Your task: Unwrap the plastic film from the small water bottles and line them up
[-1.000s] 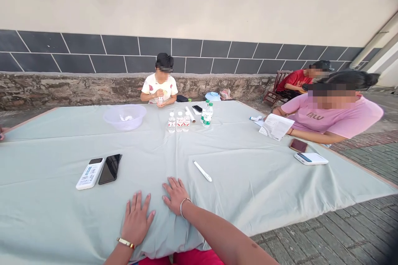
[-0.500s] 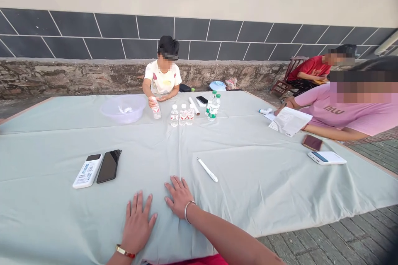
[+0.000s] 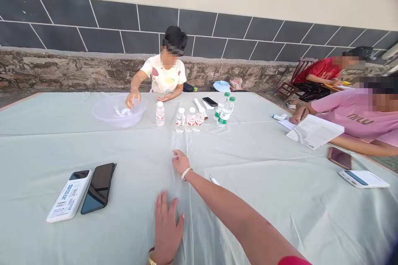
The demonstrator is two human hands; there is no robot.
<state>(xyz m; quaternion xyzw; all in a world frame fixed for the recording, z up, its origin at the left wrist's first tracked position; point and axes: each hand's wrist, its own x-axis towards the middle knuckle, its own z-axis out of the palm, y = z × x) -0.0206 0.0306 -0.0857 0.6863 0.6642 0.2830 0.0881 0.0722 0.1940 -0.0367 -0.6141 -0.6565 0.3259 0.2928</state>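
Observation:
My left hand (image 3: 167, 225) lies palm down on the pale green tablecloth (image 3: 130, 190), its fingers spread and slightly blurred. Further forward, my right hand (image 3: 180, 162) reaches toward the row of small water bottles; its fingers are loosely bent and apart, with nothing seen in them. A clear bottle with a red and white label (image 3: 180, 121) stands beyond that hand, two similar ones close beside it. Another such bottle (image 3: 160, 114) stands alone to their left. My right forearm partly covers a white pen (image 3: 214, 180).
A white power bank (image 3: 70, 196) and a black phone (image 3: 98, 188) lie at left. A co-worker's hand (image 3: 133, 100) is over a pale purple basin (image 3: 102, 112). Two green-capped bottles (image 3: 226, 112) stand behind right. A person in pink holds papers (image 3: 314, 131) near another power bank (image 3: 363, 178).
My right hand has stretched forward toward the bottles, and my left hand has shifted right in view. The co-worker opposite has let go of a bottle and moved that hand over the basin.

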